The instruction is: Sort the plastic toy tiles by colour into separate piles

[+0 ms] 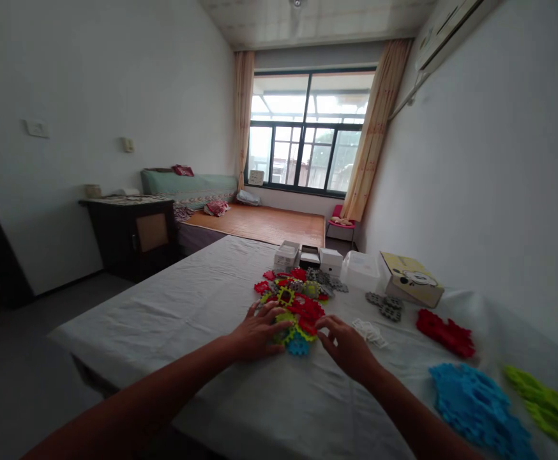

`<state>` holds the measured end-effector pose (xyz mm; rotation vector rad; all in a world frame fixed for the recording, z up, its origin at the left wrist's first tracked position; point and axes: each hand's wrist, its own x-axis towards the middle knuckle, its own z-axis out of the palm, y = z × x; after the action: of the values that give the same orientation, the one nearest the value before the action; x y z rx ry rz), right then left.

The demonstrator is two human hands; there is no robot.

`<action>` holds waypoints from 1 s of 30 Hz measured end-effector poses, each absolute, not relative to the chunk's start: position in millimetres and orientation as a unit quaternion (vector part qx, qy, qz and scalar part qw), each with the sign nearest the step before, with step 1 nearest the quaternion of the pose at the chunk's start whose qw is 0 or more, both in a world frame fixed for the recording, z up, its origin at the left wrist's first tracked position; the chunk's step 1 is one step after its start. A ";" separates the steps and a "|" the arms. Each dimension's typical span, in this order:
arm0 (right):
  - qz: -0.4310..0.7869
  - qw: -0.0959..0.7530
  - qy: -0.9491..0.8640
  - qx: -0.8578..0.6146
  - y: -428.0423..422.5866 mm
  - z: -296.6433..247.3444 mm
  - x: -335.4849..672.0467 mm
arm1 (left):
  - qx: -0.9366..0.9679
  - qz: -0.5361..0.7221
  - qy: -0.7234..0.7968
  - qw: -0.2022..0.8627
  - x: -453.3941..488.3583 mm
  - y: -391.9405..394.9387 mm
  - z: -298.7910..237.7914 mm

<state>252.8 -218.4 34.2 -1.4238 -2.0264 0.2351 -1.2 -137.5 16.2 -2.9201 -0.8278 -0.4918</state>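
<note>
A flat cluster of interlocked plastic gears (294,300) in red, yellow, green, grey and blue lies on the white tablecloth (188,313). My left hand (258,332) rests on the cluster's near left edge, fingers spread over the pieces. My right hand (345,345) lies at the near right edge, fingers apart, its tips touching a red gear. A blue gear (298,346) sits between both hands.
Piles of loose gears lie to the right: red (446,333), blue (477,406), green (550,406), grey (385,306). Small white pieces (369,331) lie beside my right hand. White boxes (286,254) and a cardboard box (410,278) stand behind. A bed and dark cabinet (133,233) stand beyond the table.
</note>
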 end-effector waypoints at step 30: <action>0.082 0.427 -0.736 -0.519 -199.6 -5.7 267.0 | -0.934 -0.222 -0.255 0.115 43.1 -130.7 47.7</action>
<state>267.0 -199.6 -5.7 -1.2973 -1.8384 0.2061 43.1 -130.7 47.7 -2.7378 -0.7488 -0.6493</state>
